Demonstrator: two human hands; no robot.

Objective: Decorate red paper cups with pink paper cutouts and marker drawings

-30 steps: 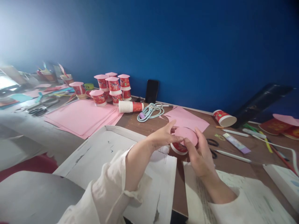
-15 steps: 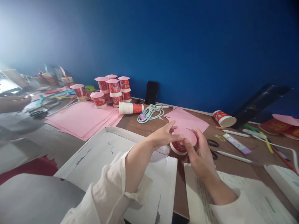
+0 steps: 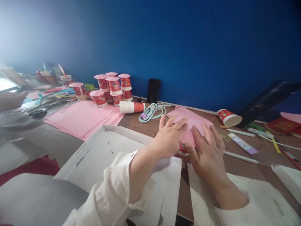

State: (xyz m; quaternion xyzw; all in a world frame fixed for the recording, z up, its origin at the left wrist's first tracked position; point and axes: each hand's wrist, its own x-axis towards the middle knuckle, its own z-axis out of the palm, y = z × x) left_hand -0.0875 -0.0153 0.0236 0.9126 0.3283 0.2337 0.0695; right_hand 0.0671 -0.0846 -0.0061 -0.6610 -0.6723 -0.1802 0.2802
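Between my two hands stands a red paper cup [image 3: 183, 149] with a white rim at the bottom, mostly hidden by my fingers. A pink paper disc [image 3: 188, 137] lies over its top. My left hand [image 3: 169, 138] is at the disc's left side, fingers stretched and apart. On the other side my right hand [image 3: 209, 153] has its fingers spread, the thumb close to the cup. Whether either hand touches the disc is hard to tell. Behind them lies a pink paper sheet [image 3: 199, 121] with a curved cut edge.
Several red cups with pink tops [image 3: 114, 85] stand stacked at the wall, beside pink sheets [image 3: 77, 117]. A nested cup stack [image 3: 131, 107], a coiled cable [image 3: 152, 112] and a phone [image 3: 153, 91] lie nearby. A white box lid [image 3: 98, 157] fills the front. Another person's hand [image 3: 11, 101] is at left.
My fingers have opened from around the cup and disc and now spread flat on both sides. My right hand hides the black scissors that showed before. The view has shifted slightly.
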